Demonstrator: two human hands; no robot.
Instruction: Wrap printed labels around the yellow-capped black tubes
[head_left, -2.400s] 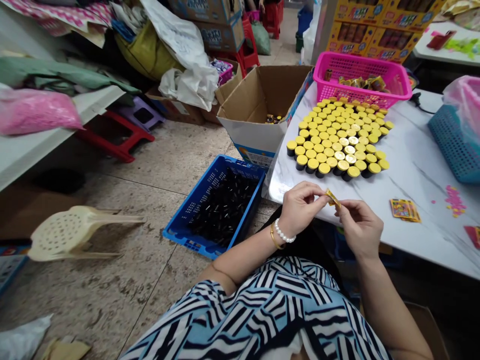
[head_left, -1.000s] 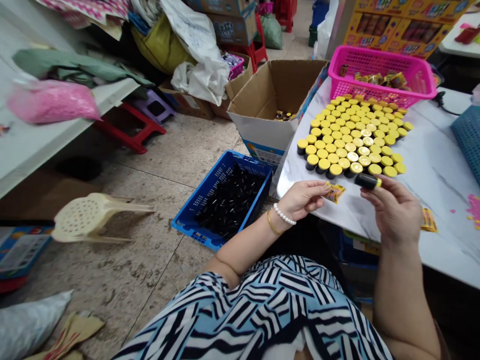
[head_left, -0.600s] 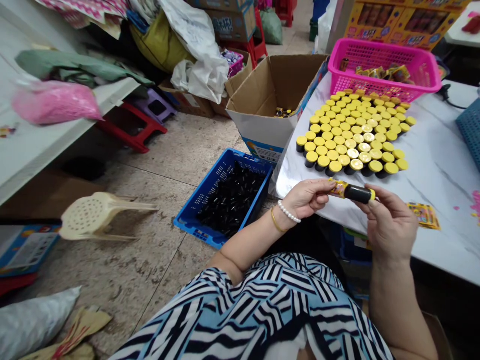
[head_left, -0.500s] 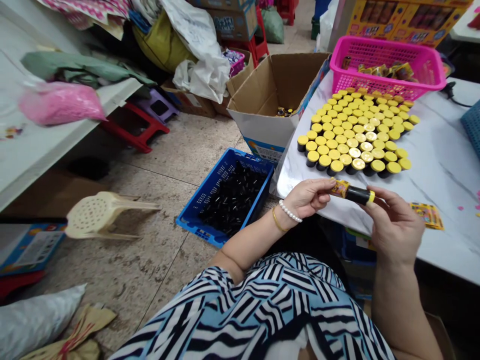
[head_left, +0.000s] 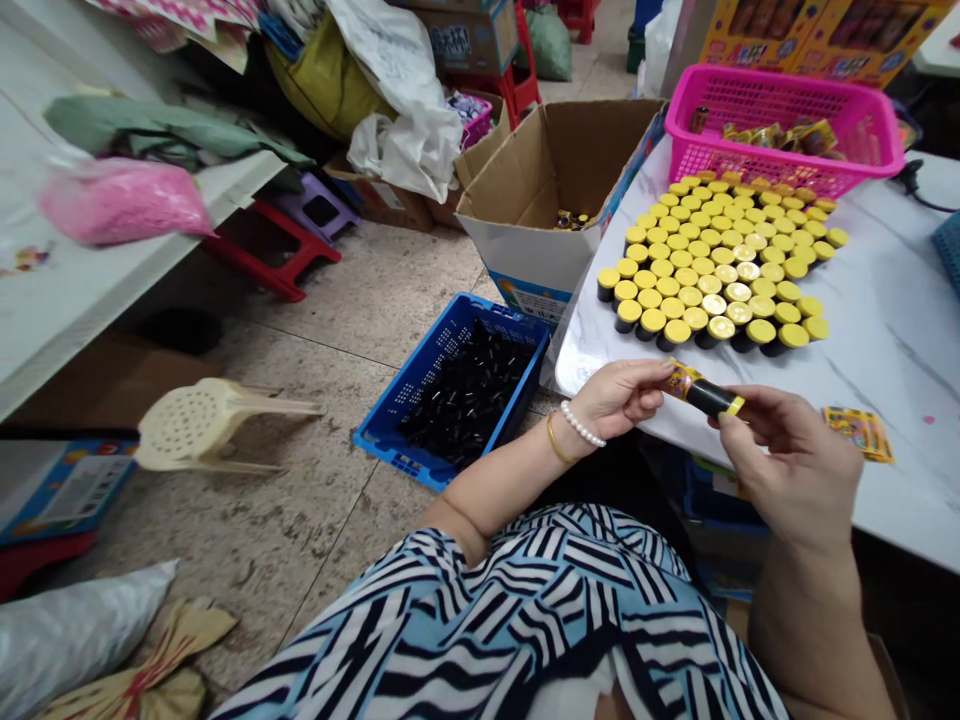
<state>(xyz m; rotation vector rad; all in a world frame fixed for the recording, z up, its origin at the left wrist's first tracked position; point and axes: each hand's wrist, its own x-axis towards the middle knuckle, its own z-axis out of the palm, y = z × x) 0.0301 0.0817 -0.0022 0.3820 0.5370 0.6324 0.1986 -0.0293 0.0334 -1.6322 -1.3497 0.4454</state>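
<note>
Just off the table's front edge, a small black tube with a yellow cap [head_left: 706, 397] lies tilted between my hands. A yellow printed sleeve [head_left: 681, 379] is at the tube's left end; how far it covers the tube I cannot tell. My left hand [head_left: 624, 396] pinches the sleeve's outer end between thumb and fingers. At the capped end, my right hand [head_left: 799, 465] grips the tube with thumb and fingers. Beyond them, many yellow-capped black tubes [head_left: 701, 268] stand upright in close rows. Flat printed sleeves [head_left: 861, 432] lie on the table right of my right hand.
A pink basket [head_left: 780, 90] with printed pieces stands behind the rows on the white table [head_left: 892, 330]. On the floor to the left are a blue crate [head_left: 375, 440] of black tubes, an open carton [head_left: 517, 250] and a cream plastic stool [head_left: 187, 425].
The tube has tilted more, its capped end lower, and less of it shows beyond my fingers. My right hand has shifted slightly right and down; my left hand keeps its pinch.
</note>
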